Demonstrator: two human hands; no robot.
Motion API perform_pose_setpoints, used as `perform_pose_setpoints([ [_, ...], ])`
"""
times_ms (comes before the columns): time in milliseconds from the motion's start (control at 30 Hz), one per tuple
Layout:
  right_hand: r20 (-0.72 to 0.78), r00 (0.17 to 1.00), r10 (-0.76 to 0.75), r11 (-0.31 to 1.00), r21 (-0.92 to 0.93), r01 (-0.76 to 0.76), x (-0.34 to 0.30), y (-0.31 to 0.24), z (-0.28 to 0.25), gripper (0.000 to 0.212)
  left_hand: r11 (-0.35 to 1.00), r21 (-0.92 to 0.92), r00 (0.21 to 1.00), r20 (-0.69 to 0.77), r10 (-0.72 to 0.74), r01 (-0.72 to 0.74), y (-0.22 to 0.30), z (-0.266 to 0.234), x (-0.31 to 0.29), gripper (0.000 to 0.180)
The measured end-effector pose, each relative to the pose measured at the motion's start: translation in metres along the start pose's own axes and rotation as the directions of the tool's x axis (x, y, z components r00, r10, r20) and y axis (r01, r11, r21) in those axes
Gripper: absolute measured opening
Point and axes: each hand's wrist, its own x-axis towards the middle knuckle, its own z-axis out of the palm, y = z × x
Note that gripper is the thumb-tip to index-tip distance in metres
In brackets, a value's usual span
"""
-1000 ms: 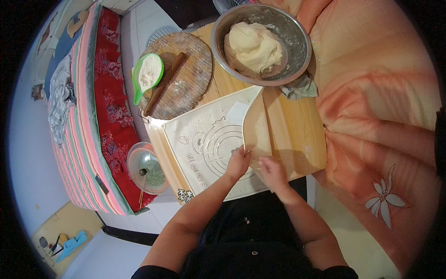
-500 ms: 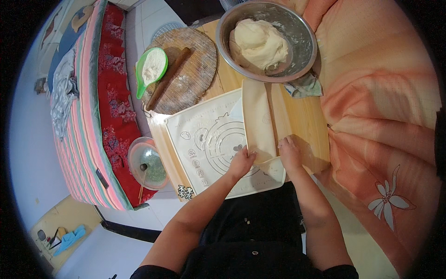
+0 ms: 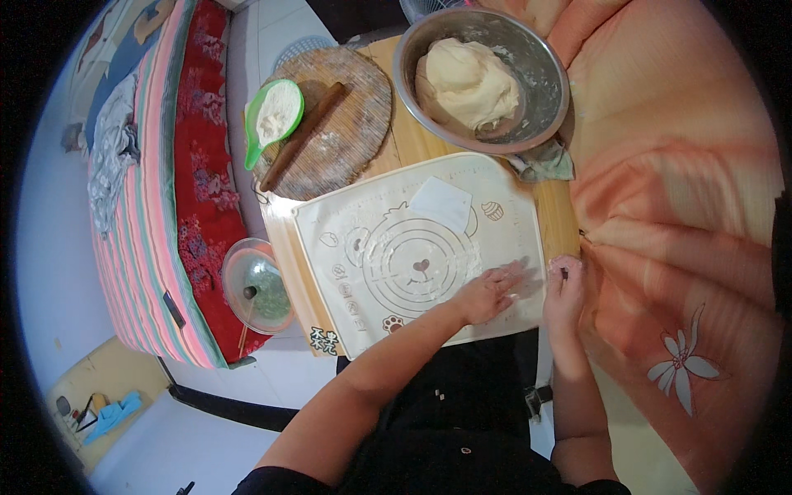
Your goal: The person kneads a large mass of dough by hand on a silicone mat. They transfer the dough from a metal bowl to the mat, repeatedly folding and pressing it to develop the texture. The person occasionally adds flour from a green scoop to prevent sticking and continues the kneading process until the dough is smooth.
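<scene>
A cream baking mat with a bear's face lies flat on a wooden table. My left hand rests palm down on its lower right part, fingers stretched out. Just off the mat's right edge, my right hand is closed with curled fingers; what it holds, if anything, cannot be made out. A flat white piece like a dough scraper lies on the mat's upper part. Beyond the mat stands a steel bowl with a large lump of pale dough in it.
At the far left of the table, a round slatted board bears a wooden rolling pin and a green scoop of flour. A crumpled cloth sits by the bowl. Left of the table is a clear-lidded container with chopsticks.
The mat's right side was folded over under both hands; now it lies flat and the white piece shows fully. Both hands moved right; the left one opened flat on the mat.
</scene>
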Motion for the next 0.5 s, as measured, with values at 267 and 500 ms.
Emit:
perform_pose_setpoints([
  [267,0.267,0.964,0.010,0.998,-0.064,0.007,-0.010,0.021,0.063,0.007,0.862,0.472,0.950,-0.310,-0.031,0.183,-0.068,-0.057,-0.041,0.055],
  [500,0.213,0.977,0.029,0.982,-0.186,0.012,0.033,0.037,0.082,0.009,0.497,0.853,0.980,-0.198,0.027,0.159,-0.073,-0.106,-0.013,0.050],
])
